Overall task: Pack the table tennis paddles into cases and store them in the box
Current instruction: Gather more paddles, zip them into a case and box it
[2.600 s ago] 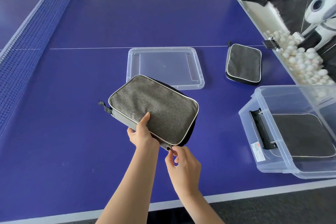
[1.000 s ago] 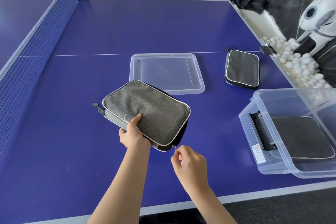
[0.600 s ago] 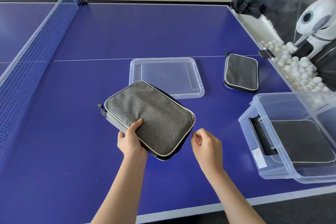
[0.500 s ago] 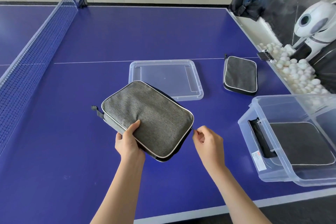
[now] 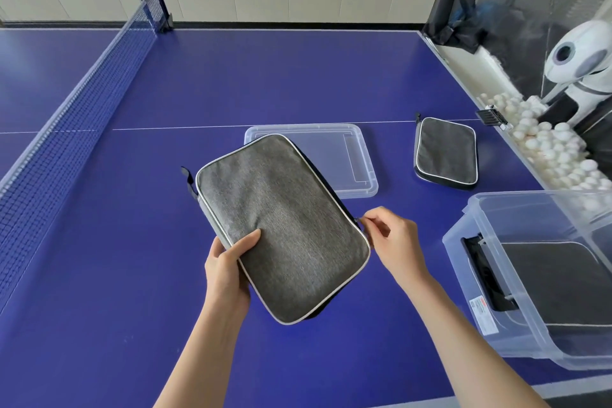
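Observation:
A grey paddle case [image 5: 281, 225] with a white piped edge is held above the blue table. My left hand [image 5: 228, 272] grips its near left edge, thumb on top. My right hand [image 5: 394, 242] pinches the zipper pull at the case's right edge. A second grey case [image 5: 445, 152] lies flat on the table at the far right. The clear plastic box [image 5: 470, 219] stands at the right, and a third grey case [image 5: 556, 278] lies inside it. No bare paddle is in view.
The box's clear lid [image 5: 359, 159] lies flat behind the held case. The net [image 5: 76, 109] runs along the left. Beyond the table's right edge sit a tray of white balls [image 5: 549, 146] and a white ball machine [image 5: 583, 60].
My right hand has drawn the zipper pull from the case's near corner up along its right edge. The case has been lifted and turned more upright in view.

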